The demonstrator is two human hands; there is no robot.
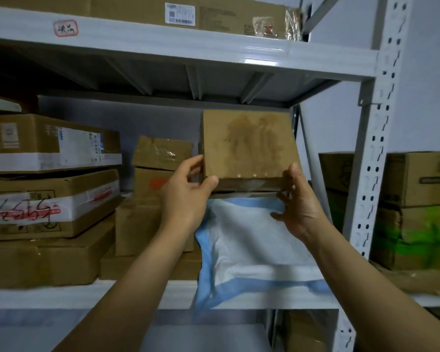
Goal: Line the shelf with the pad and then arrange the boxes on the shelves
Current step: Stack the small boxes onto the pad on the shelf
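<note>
At the left of the frame, stacked cartons (51,199) were seen filling the shelf (137,292), with a smaller pile of taped boxes (160,158) just beside them toward the centre. The left hand (186,196) was wrapped around the lower left corner of a brown box (247,146), thumb on the front edge, fingers behind. The box was held at centre frame, tilted back and raised above the pad (249,240); whether its far edge touched the pad could not be told. The pad, white with a blue border, was laid at centre right of the shelf, rumpled along its left side, with its front edge hanging over the shelf lip. The right hand (300,201) was pressed against the box's lower right corner, thumb up the side, fingers spread loosely beneath, so the grip there was judged lighter. Risks were noted: the pad could be dragged or bunched further if the box were slid in instead of set down, since it was not flat; the overhanging edge could be caught by a forearm and pulled off. The box could be knocked into the taped boxes at its left or the upright post (374,174) at right, as the gap looked snug. A slip at the right corner was judged possible.
</note>
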